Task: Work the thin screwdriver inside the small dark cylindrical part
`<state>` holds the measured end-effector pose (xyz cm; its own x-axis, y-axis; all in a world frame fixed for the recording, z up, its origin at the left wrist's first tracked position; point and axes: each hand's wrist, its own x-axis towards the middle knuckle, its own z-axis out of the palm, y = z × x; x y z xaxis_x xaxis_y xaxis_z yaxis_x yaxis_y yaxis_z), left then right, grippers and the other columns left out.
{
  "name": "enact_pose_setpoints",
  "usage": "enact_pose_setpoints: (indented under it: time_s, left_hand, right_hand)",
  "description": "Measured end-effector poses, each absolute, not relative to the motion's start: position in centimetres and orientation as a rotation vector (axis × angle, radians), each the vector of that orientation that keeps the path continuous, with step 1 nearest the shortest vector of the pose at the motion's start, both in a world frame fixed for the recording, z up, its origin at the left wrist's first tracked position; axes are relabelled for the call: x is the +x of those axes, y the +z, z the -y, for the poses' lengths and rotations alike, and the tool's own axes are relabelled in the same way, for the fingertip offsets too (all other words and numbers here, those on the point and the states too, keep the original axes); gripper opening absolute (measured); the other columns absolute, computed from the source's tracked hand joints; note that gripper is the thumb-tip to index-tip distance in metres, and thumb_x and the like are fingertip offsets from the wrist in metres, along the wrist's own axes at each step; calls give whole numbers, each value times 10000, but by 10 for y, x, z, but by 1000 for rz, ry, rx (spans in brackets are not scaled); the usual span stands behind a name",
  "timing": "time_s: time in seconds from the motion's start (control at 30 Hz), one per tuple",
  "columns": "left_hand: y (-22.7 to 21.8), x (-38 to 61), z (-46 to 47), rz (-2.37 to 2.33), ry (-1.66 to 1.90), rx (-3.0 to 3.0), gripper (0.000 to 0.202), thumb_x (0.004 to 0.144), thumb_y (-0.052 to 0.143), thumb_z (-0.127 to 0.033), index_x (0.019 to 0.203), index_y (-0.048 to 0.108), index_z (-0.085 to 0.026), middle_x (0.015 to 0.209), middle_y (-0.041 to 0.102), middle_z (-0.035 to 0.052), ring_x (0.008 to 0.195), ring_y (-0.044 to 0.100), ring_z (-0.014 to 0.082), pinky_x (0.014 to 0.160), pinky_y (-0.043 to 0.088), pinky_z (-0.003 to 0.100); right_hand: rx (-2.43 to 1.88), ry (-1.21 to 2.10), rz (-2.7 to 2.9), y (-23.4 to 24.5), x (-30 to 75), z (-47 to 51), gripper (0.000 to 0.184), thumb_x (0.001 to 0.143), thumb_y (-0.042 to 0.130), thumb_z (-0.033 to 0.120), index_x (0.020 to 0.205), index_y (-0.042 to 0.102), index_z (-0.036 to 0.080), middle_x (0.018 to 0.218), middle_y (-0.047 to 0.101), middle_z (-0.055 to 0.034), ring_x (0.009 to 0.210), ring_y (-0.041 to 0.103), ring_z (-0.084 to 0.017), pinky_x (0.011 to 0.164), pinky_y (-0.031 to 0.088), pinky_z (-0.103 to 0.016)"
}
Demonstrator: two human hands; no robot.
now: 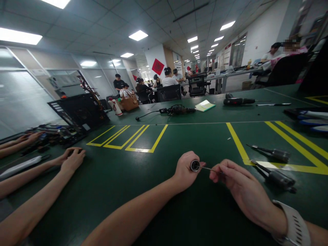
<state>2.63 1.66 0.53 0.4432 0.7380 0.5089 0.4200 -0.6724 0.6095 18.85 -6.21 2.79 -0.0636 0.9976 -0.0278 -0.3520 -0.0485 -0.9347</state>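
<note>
My left hand [185, 169] is closed around a small round screwdriver handle [195, 165], its open end facing me. My right hand [239, 186], with a white watch [294, 223] on the wrist, pinches a thin metal shaft [208, 168] whose tip sits at the handle's opening. Both hands hover just above the green table [153, 177].
Two grey screwdrivers [275, 154] [276, 177] lie right of my hands on yellow tape lines. A co-worker's hands [73, 158] rest at left near an open computer case [79, 112]. Farther back lie a power screwdriver [238, 101], a notepad [205, 105] and cables [175, 110]. People sit at distant desks.
</note>
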Motion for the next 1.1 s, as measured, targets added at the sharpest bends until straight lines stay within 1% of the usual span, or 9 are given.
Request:
enact_pose_setpoints:
  time_s: [0.2,0.3,0.4,0.5,0.63,0.73,0.83,0.93,1.1]
  left_hand:
    - [2,27,-19,-1076,1084,2353,233,791,598,-254,620,457,-183,631,477,-21,598,450,125,580,350,255]
    - [2,27,-18,-1092,1058,2400,225,803,582,-246,620,467,-184,634,483,-18,610,455,131,598,350,265]
    - [3,27,-18,-1080,1055,2379,231,801,577,-254,611,465,-184,627,477,-16,611,453,133,595,351,265]
    - [4,27,-17,-1061,1089,2318,235,790,589,-272,613,464,-183,625,471,-19,598,442,125,577,345,255]
    - [3,28,-17,-1037,1127,2246,251,772,612,-282,611,448,-182,619,452,-29,579,423,113,562,338,243]
    - [2,29,-18,-1046,1124,2251,246,771,613,-268,616,442,-183,617,445,-32,581,426,115,568,337,244]
    - [2,29,-19,-1086,1088,2308,235,777,602,-245,615,443,-184,622,450,-30,593,437,123,582,338,252]
    - [2,28,-18,-1123,1044,2368,225,786,586,-228,614,447,-185,632,464,-24,608,451,132,597,343,262]
    - [3,27,-17,-1048,1083,2361,238,796,586,-250,618,441,-185,628,462,-24,603,450,127,597,349,257]
  right_hand:
    - [-1088,1146,1316,27,188,70,241,864,510,393,754,653,234,771,639,-29,790,572,-226,744,421,-372]
    - [-1137,1089,1417,26,188,73,248,863,511,411,748,644,235,765,635,-30,774,570,-229,722,417,-371]
    - [-1065,1178,1319,25,188,72,257,863,513,409,740,650,230,765,632,-28,783,569,-224,739,418,-369]
    - [-978,1345,1085,24,186,68,239,847,542,393,734,659,217,775,645,-31,799,569,-219,766,422,-373]
    - [-884,1503,866,25,183,64,207,845,555,353,729,651,211,782,658,-30,779,564,-201,745,432,-359]
    - [-908,1479,892,25,182,66,213,856,539,361,747,652,219,801,657,-25,798,562,-203,755,427,-362]
    - [-1018,1343,1063,24,183,69,228,864,532,387,759,655,227,804,647,-19,826,560,-210,784,408,-365]
    - [-1067,1259,1211,22,184,72,229,877,522,381,768,657,231,801,637,-14,831,557,-206,787,395,-353]
    - [-975,1406,1020,24,185,69,231,860,533,367,731,657,220,774,636,-17,792,549,-203,762,411,-359]
